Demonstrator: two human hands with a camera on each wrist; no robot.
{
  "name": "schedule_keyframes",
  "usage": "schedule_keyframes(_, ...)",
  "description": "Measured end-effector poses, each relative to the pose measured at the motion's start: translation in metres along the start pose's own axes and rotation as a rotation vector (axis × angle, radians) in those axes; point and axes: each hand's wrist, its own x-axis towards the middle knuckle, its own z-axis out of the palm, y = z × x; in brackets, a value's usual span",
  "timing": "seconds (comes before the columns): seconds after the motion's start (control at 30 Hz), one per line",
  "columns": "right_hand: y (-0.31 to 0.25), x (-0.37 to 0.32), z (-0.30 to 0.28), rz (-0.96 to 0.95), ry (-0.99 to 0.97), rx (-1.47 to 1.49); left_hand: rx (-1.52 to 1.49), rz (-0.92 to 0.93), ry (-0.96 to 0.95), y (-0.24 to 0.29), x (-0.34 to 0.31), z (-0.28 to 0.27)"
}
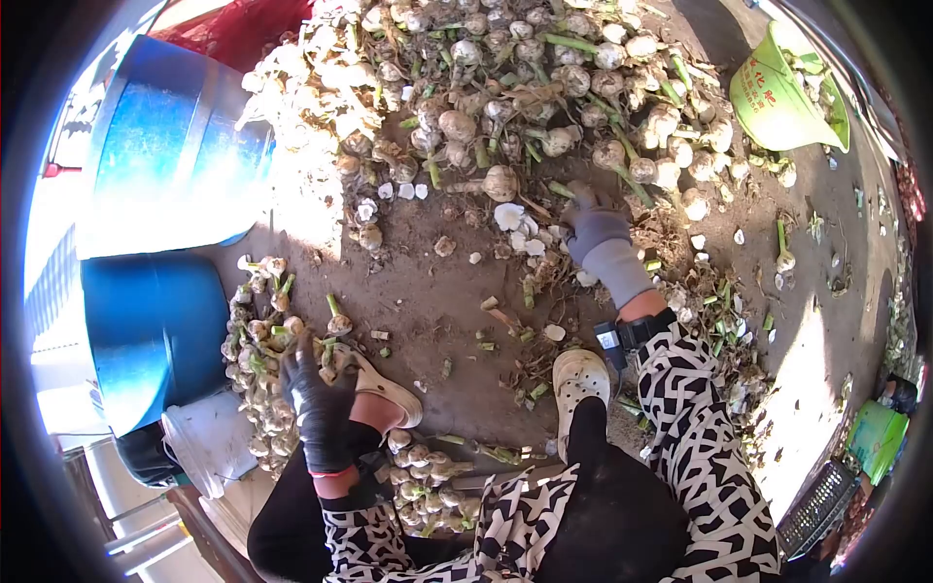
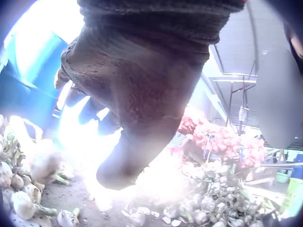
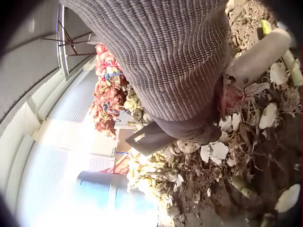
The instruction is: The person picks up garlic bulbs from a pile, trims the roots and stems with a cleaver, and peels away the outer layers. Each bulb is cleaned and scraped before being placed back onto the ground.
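Note:
My left hand point(image 1: 324, 396), in a dark glove, hangs over a heap of trimmed garlic bulbs point(image 1: 260, 335) beside one shoe. In the left wrist view its thumb point(image 2: 118, 165) points down, apart from the fingers, and a blurred garlic bulb point(image 2: 46, 164) shows below and beside the hand. My right hand point(image 1: 598, 238), in a grey knitted glove, reaches down at the near edge of the big garlic pile point(image 1: 505, 107). A green garlic stalk point(image 1: 561, 189) shows at its fingertips. In the right wrist view the thumb point(image 3: 262, 56) stretches away from the darker fingers point(image 3: 149, 137).
Blue barrels point(image 1: 151, 335) and a white bucket point(image 1: 209, 437) stand at the left. A yellow-green tub point(image 1: 785, 92) lies tipped at the far right. Cut stalks and white peelings point(image 1: 520, 228) litter the ground between cream clogs point(image 1: 581, 379). More bulbs point(image 1: 423, 476) lie near the legs.

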Motion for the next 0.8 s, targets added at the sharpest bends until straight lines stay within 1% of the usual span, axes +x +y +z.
schedule_keyframes(0.03,0.009,0.012,0.005,-0.011,-0.003,0.0,-0.121,0.099,-0.059,0.024,0.005,0.006)
schedule_keyframes(0.07,0.023,0.024,0.016,0.057,-0.127,0.076,-0.232,0.13,-0.102,0.048,0.007,0.018)
schedule_keyframes(0.1,0.031,0.033,0.02,0.128,-0.247,0.149,-0.254,0.223,-0.095,0.069,0.008,0.035)
schedule_keyframes(0.13,0.028,0.031,0.01,0.189,-0.224,0.158,-0.277,0.317,-0.09,0.093,0.009,0.048)
schedule_keyframes(0.17,0.025,0.024,0.002,0.185,-0.23,0.149,-0.287,0.372,-0.085,0.118,0.009,0.059)
schedule_keyframes(0.2,0.022,0.01,-0.002,0.235,-0.36,0.483,-0.299,0.428,-0.082,0.143,0.011,0.067)
schedule_keyframes(0.23,0.021,-0.004,-0.011,0.288,-0.48,0.817,-0.314,0.522,-0.06,0.165,0.014,0.074)
schedule_keyframes(0.27,0.014,-0.025,-0.029,0.23,-0.542,0.924,-0.329,0.615,-0.038,0.181,0.017,0.079)
schedule_keyframes(0.3,0.009,-0.047,-0.043,0.175,-0.61,1.036,-0.337,0.614,-0.051,0.191,0.02,0.086)
schedule_keyframes(0.33,0.009,-0.064,-0.044,0.194,-0.622,1.039,-0.335,0.732,-0.119,0.199,0.019,0.093)
schedule_keyframes(0.37,0.01,-0.079,-0.044,0.135,-0.676,1.232,-0.332,0.853,-0.186,0.204,0.018,0.095)
schedule_keyframes(0.4,0.012,-0.091,-0.042,0.069,-0.719,1.428,-0.377,0.881,-0.199,0.203,0.016,0.091)
schedule_keyframes(0.43,0.014,-0.102,-0.036,0.082,-0.717,1.437,-0.378,0.89,-0.211,0.203,0.011,0.089)
schedule_keyframes(0.5,0.018,-0.115,-0.015,0.103,-0.589,1.799,-0.521,0.848,-0.312,0.2,0.003,0.083)
schedule_keyframes(0.53,0.02,-0.124,0.001,0.139,-0.457,1.786,-0.609,0.846,-0.28,0.2,0.0,0.076)
schedule_keyframes(0.57,0.014,-0.129,-0.014,0.132,-0.456,1.794,-0.599,0.847,-0.278,0.199,-0.003,0.074)
schedule_keyframes(0.6,0.008,-0.135,-0.045,0.115,-0.438,1.74,-0.696,0.758,-0.337,0.198,-0.005,0.072)
schedule_keyframes(0.63,0.005,-0.138,-0.061,0.099,-0.422,1.684,-0.794,0.663,-0.396,0.197,-0.007,0.07)
schedule_keyframes(0.67,0.013,-0.138,-0.05,-0.01,-0.387,1.76,-0.809,0.638,-0.431,0.192,-0.004,0.064)
schedule_keyframes(0.7,0.012,-0.141,-0.056,-0.014,-0.381,1.762,-0.806,0.643,-0.428,0.185,-0.007,0.07)
schedule_keyframes(0.73,0.01,-0.147,-0.066,-0.024,-0.156,1.481,-1.129,0.4,-0.579,0.175,-0.014,0.083)
schedule_keyframes(0.77,0.008,-0.151,-0.072,-0.029,0.066,1.194,-1.432,0.141,-0.723,0.173,-0.012,0.079)
schedule_keyframes(0.8,0.006,-0.154,-0.07,-0.213,0.183,0.867,-1.459,0.199,-0.757,0.168,-0.013,0.077)
